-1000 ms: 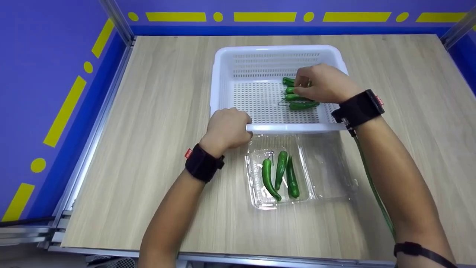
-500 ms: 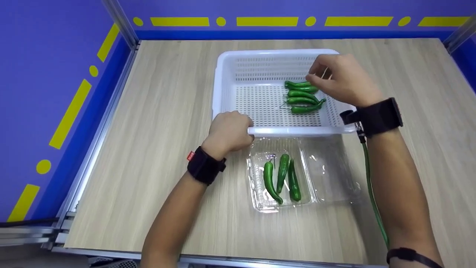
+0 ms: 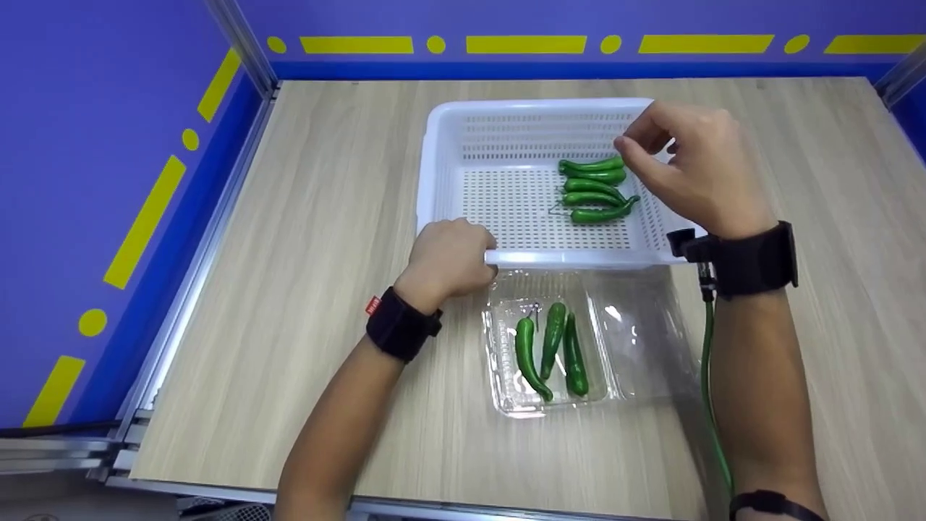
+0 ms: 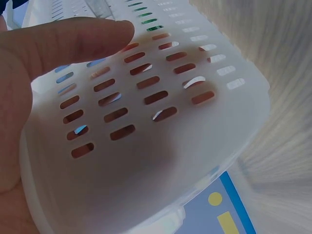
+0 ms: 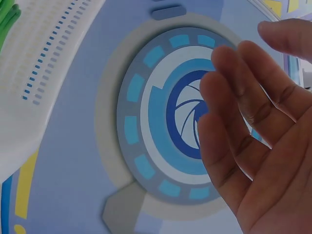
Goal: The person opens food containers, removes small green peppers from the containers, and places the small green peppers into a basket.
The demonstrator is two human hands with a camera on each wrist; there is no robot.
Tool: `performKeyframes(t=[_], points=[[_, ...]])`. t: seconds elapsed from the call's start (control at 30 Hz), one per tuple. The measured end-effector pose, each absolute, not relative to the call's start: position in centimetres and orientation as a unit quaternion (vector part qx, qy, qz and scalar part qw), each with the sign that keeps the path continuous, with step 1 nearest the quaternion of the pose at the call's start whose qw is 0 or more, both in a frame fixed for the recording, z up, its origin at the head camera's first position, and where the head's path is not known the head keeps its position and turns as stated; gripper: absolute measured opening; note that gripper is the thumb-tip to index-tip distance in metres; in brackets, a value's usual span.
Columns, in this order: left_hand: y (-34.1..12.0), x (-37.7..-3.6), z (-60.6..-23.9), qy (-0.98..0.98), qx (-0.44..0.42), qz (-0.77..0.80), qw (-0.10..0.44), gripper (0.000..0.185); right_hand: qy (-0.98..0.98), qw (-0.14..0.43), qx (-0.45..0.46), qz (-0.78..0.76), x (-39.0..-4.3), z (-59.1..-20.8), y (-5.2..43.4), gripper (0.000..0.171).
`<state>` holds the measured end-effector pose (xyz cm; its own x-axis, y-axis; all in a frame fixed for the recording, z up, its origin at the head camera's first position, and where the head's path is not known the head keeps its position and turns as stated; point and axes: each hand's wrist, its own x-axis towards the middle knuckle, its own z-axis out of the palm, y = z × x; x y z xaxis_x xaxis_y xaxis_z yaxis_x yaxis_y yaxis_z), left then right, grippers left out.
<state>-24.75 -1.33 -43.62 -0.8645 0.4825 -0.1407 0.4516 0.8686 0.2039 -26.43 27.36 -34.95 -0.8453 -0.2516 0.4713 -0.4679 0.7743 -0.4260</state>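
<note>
My left hand (image 3: pixel 450 260) grips the front-left corner of a white perforated plastic basket (image 3: pixel 564 258). In the left wrist view its thumb (image 4: pixel 68 44) lies against the slotted wall (image 4: pixel 161 146). Several green chili peppers (image 3: pixel 599 215) lie side by side at the right of the basket floor. Over the basket's right rim hovers my right hand (image 3: pixel 705 170), loosely curved around nothing. The right wrist view shows its bare palm and spread fingers (image 5: pixel 219 151). In front of the basket, three more green chili peppers (image 3: pixel 553 340) lie in a clear plastic clamshell container (image 3: pixel 499 383).
The clamshell's flat clear lid (image 3: pixel 647 347) lies open to the right of its tray. A green cable (image 3: pixel 707 362) runs along my right forearm. Blue panels with yellow marks (image 3: pixel 526 45) border the wooden table (image 3: pixel 289 217) at the back and left.
My right hand has lifted away from the peppers in the basket and moved right to its rim, uncovering them. The left hand keeps its grip on the corner. The head view has shifted slightly.
</note>
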Motion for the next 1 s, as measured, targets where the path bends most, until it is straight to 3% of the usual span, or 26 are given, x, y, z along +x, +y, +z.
performKeyframes(t=[0.4,0.6,0.77,1.0], points=[[-1.0,-24.8,-43.6,0.961,0.246,0.073,0.099,0.012,-0.907,0.242,0.173,0.298,-25.6,-35.4,28.1,0.020],[-1.3,-24.9,-43.3,0.962,0.241,0.073,0.103,0.010,-0.893,0.246,0.208,0.315,-24.5,-35.0,27.7,0.015],[-1.4,-25.0,-43.2,0.963,0.243,0.072,0.093,0.012,-0.881,0.204,0.264,0.337,-23.3,-34.4,27.6,0.008],[-1.3,-24.8,-43.4,0.961,0.248,0.069,0.097,0.012,-0.885,0.101,0.307,0.335,-21.6,-34.0,27.0,0.005]])
